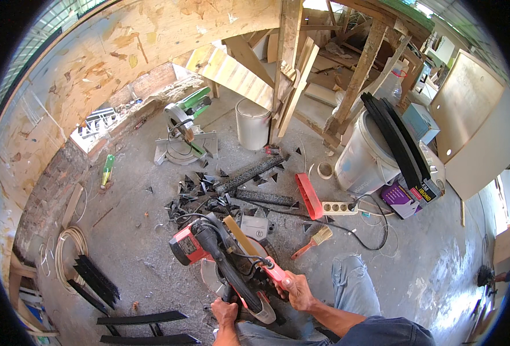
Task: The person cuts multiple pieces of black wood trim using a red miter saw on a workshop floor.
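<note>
In front of me on the concrete floor sits a red and black miter saw, its motor toward the left and its arm slanting down toward me. My right hand is wrapped round the saw's red handle. Low beside the saw's near left side, my left hand is closed against something dark, and I cannot make out what it grips. Black triangular offcuts lie heaped beyond the saw, next to a dust-covered black strip.
A green miter saw stands farther back. Black strips lie at lower left near a coiled hose. To the right are a power strip, its cable, a paintbrush and a white bucket with black strips on top.
</note>
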Demonstrator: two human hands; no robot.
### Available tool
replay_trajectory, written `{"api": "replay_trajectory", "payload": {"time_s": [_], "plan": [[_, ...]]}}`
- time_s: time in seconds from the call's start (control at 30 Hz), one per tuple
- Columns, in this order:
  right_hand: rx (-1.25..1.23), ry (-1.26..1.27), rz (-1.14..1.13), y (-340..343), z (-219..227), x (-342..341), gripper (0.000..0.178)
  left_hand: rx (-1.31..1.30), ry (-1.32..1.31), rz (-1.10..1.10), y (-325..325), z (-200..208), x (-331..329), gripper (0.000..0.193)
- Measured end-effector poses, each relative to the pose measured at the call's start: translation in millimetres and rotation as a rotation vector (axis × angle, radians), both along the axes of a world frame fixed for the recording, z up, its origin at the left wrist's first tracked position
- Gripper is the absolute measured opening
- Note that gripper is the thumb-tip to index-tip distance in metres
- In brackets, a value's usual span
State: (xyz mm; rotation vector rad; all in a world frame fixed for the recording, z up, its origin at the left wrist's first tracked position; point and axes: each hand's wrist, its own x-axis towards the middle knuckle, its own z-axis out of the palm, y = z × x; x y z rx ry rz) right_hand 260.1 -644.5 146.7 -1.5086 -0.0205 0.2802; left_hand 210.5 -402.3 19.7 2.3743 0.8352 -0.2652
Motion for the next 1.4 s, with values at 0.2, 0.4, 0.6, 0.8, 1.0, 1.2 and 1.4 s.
{"api": "replay_trajectory", "payload": {"time_s": [0.2,0.4,0.6,0.8,1.0,1.2,1.4], "plan": [[-0.016,-0.042,0.006,-2,-5,-1,0.055,0.032,-0.037,-0.019,1,-10,-2,0.024],[-0.012,-0.018,0.017,-1,-3,0,0.055,0.008,-0.034,-0.002,3,-11,-3,0.022],[-0.007,-0.007,0.004,-2,-3,-2,0.055,-0.007,-0.004,0.014,-2,8,1,0.022],[0.018,-0.009,0.011,-2,-7,-2,0.054,0.008,0.016,0.024,-4,13,3,0.025],[0.008,-0.015,0.017,-2,-3,-2,0.053,0.002,0.031,0.005,-2,5,2,0.027],[-0.004,-0.024,0.012,-2,-6,-1,0.052,0.016,-0.011,0.003,-2,-1,1,0.025],[-0.040,-0.032,0.027,-4,-6,0,0.054,0.006,0.008,0.005,1,-8,-1,0.025]]}}
